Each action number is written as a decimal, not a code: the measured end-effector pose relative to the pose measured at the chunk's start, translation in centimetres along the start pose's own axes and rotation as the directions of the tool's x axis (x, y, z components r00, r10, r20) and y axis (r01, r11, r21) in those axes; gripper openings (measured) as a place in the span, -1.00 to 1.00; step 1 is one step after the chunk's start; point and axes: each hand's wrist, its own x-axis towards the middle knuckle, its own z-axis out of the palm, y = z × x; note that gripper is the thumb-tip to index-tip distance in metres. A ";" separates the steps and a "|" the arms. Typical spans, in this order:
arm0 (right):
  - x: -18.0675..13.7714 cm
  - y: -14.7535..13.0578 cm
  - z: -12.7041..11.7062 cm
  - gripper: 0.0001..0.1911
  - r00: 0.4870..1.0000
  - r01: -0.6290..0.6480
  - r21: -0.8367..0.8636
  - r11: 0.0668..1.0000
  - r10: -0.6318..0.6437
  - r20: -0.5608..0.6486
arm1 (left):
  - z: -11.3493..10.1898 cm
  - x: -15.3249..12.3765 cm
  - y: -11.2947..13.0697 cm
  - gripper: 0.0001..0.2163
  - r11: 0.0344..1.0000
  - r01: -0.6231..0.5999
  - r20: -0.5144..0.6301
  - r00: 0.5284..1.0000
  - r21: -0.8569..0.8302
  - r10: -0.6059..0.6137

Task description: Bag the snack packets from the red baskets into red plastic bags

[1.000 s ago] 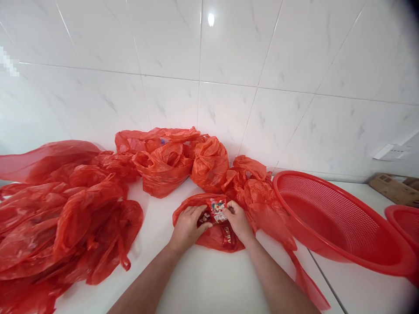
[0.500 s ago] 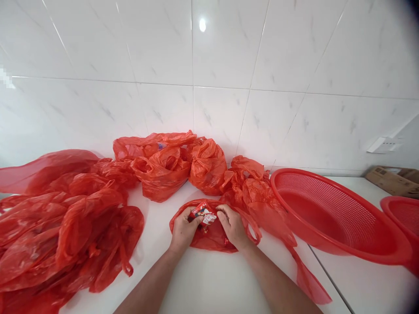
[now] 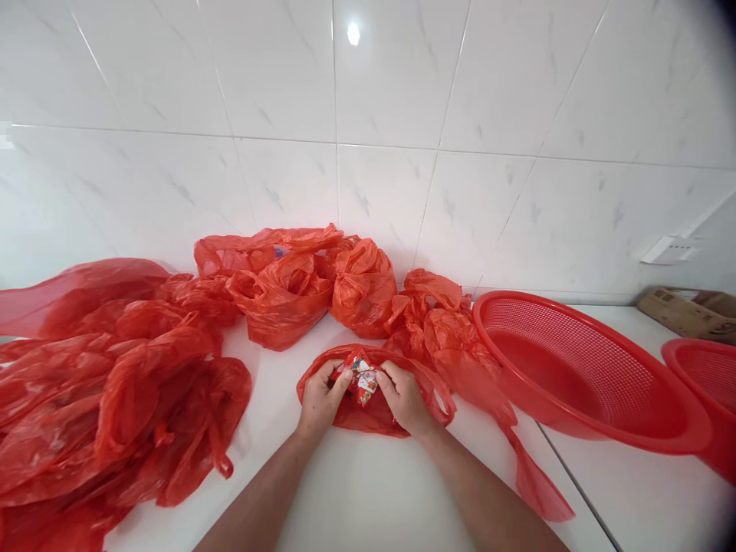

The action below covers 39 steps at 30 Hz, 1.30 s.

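Observation:
Between my hands is a small red packet (image 3: 363, 379) with a white and coloured print, likely a wrapped sweet, though its contents are hidden. My left hand (image 3: 323, 395) pinches its left side between thumb and fingers. On the packet's right side, my right hand (image 3: 402, 395) grips with thumb and forefinger. Both hands are over the mouth of an open red plastic bag (image 3: 368, 422), which lies low and spread on the white table (image 3: 368, 491). What lies deeper in this bag is mostly covered by the packet and my fingers.
Crumpled red bags (image 3: 132, 406) heap up at left. Several fuller red bags (image 3: 287, 299) stand along the tiled wall. To the right sits a large red perforated basket (image 3: 552, 360), with a second red basket (image 3: 704, 383) and a cardboard box (image 3: 687, 310) beyond.
The packet has turned, showing more of its white print. My right hand, earlier beside it, now grips its right side. The view has shifted slightly.

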 end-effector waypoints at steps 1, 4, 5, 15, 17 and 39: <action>0.0 0.0 -0.1 -0.75 1.000 -0.002 0.001 1.000 0.002 -0.003 | 0.0 0.0 -0.1 -0.77 1.000 0.005 -0.009 1.000 -0.007 -0.005; 0.1 0.1 -0.3 -0.78 1.000 -0.014 0.028 1.000 0.015 -0.024 | 0.2 0.1 -0.4 -0.80 0.999 0.027 -0.024 0.999 -0.036 -0.028; 0.2 0.2 -0.4 -0.78 0.999 -0.022 0.041 0.999 0.024 -0.035 | 0.3 0.1 -0.5 -0.81 0.998 0.034 -0.039 0.999 -0.056 -0.036; 0.5 1.0 -0.6 -0.83 0.997 -0.071 0.024 0.997 0.072 -0.031 | -0.4 0.8 -1.4 -0.84 0.981 0.051 -0.349 0.930 -0.185 -0.114; 0.5 0.8 -0.4 -0.84 0.999 -0.040 -0.017 0.999 0.041 0.025 | -0.4 0.9 -1.5 -0.83 0.977 0.045 -0.364 0.924 -0.210 -0.121; -0.8 -0.8 -4.4 -0.61 0.955 -0.049 -0.277 0.960 0.126 0.269 | 0.4 0.3 -0.9 -0.72 0.985 0.013 -0.229 0.972 -0.170 -0.052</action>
